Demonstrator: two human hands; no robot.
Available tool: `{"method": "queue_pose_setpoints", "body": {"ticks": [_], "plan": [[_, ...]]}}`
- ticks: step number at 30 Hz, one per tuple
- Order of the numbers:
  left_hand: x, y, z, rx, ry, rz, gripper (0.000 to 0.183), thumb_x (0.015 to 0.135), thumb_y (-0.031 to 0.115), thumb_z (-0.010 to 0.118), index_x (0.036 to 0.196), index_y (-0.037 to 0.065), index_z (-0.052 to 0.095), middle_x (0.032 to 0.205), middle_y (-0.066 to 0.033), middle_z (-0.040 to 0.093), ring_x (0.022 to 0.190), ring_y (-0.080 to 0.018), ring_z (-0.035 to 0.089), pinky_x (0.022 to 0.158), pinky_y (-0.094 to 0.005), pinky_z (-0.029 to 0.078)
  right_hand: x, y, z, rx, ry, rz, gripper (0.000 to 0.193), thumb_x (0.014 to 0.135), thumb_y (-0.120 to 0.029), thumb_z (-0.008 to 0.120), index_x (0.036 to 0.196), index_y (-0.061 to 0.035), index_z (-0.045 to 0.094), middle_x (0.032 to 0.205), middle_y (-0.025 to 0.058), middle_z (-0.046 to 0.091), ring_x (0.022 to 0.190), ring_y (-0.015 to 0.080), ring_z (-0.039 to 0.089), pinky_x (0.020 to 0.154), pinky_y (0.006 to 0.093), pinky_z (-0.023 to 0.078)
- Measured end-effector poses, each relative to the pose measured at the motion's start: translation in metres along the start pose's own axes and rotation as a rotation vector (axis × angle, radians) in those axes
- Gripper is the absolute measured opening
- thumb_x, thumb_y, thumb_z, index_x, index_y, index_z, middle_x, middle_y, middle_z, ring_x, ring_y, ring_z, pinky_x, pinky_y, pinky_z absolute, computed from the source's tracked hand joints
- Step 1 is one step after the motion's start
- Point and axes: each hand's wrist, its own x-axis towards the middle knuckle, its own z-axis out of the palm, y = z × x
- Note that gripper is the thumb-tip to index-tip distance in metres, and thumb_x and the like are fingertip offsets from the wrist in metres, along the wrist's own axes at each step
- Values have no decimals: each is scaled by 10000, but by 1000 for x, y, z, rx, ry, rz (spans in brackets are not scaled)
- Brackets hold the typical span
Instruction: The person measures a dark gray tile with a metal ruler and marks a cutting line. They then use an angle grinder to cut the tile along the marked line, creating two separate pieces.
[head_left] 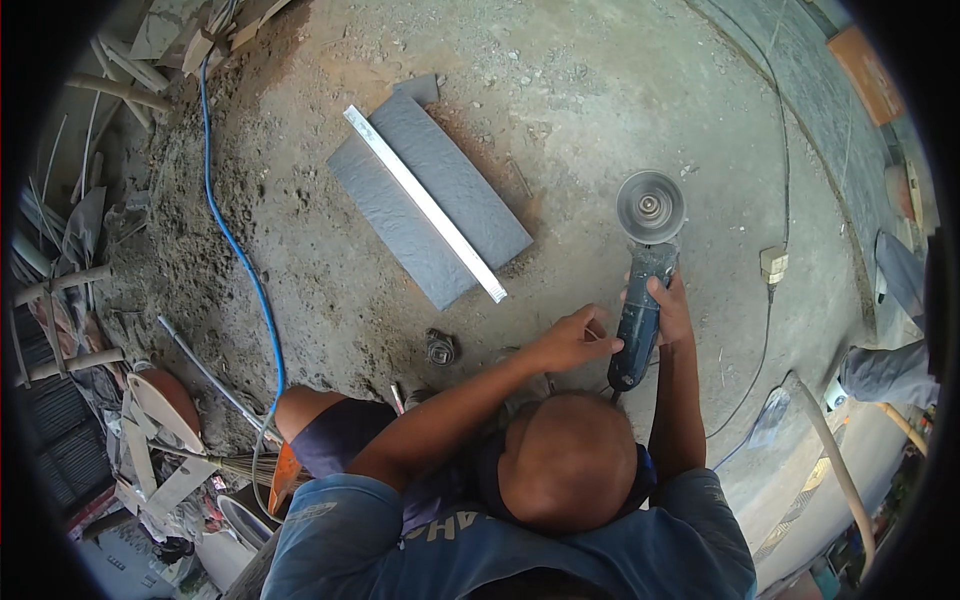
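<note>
My right hand (674, 308) is closed round the body of a dark blue angle grinder (640, 318). The grinder points away from me, and its round grey disc (651, 207) faces up at the far end. My left hand (580, 340) is at the left side of the grinder's rear part, fingers apart and a fingertip against the casing. On the ground ahead and to the left lies a grey slate-like tile (470, 205). A long silver metal bar (425, 203) rests lengthwise across it. Whether the disc spins, I cannot tell.
A small dark object (440, 347), kind unclear, lies nearer me than the tile. A blue hose (228, 235) runs along the left. On the right, a black cord meets a pale connector (773, 264). Wood scraps and an orange-brown pan (165, 408) crowd the left edge.
</note>
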Motion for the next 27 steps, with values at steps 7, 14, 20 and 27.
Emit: {"method": "queue_pose_setpoints", "body": {"ticks": [7,14,20,27], "plan": [[23,-15,25,-282,-17,54,738,818,283,807,1360,-11,403,1216,-146,568,1154,-212,543,984,-391,443,33,30,6,44,-77,184,483,791,-274,797,1123,-4,574,858,104,666,706,194,687,611,310,585],[46,-34,24,159,261,-101,763,764,314,840,1272,-63,413,1000,-175,638,980,-271,644,849,-408,505,61,40,24,-352,168,206,439,710,-166,836,1043,4,606,828,66,645,701,154,632,627,299,519],[26,-11,-8,653,388,126,624,774,332,846,1126,-93,555,805,-138,646,741,-246,655,677,-368,522,95,73,-21,-476,220,141,418,630,-101,825,987,2,632,862,56,659,729,162,613,677,319,498],[-42,4,-166,421,1074,271,284,841,152,788,1014,-33,660,756,-90,656,646,-146,600,603,-291,501,105,92,-35,-864,305,-86,389,639,-123,780,971,15,630,844,70,655,729,189,591,713,331,494]]}}
